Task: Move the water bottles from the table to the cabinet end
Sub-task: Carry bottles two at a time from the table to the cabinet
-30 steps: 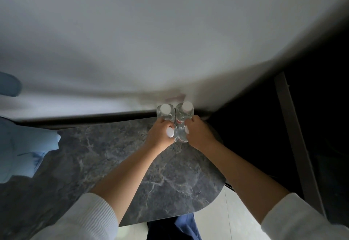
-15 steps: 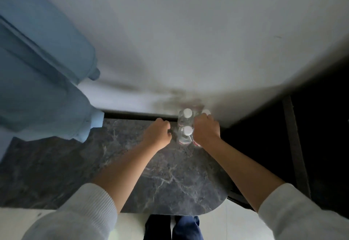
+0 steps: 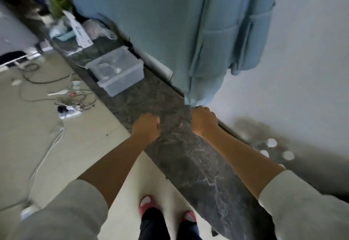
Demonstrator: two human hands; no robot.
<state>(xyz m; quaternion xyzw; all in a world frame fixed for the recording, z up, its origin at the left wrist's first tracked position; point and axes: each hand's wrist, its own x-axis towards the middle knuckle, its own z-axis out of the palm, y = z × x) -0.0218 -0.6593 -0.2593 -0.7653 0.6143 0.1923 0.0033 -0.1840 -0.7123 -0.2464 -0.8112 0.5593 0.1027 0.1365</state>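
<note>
Several clear water bottles (image 3: 272,143) with white caps stand bunched together at the end of the dark marbled cabinet top (image 3: 198,164), against the white wall. They are blurred and lie to the right of my right forearm. My left hand (image 3: 146,129) hovers over the front edge of the top as an empty fist. My right hand (image 3: 204,120) is over the back edge near the wall, fingers curled, with nothing in it. Both hands are well left of the bottles.
A clear lidded plastic box (image 3: 117,69) sits farther along the top. A light blue garment (image 3: 217,41) hangs down to the surface just beyond my right hand. Cables and a power strip (image 3: 69,105) lie on the floor at left. My feet (image 3: 147,204) stand by the cabinet.
Both hands have let go of the bottles and drawn away to the left. My view has swung left, so the bottles now sit at the right edge.
</note>
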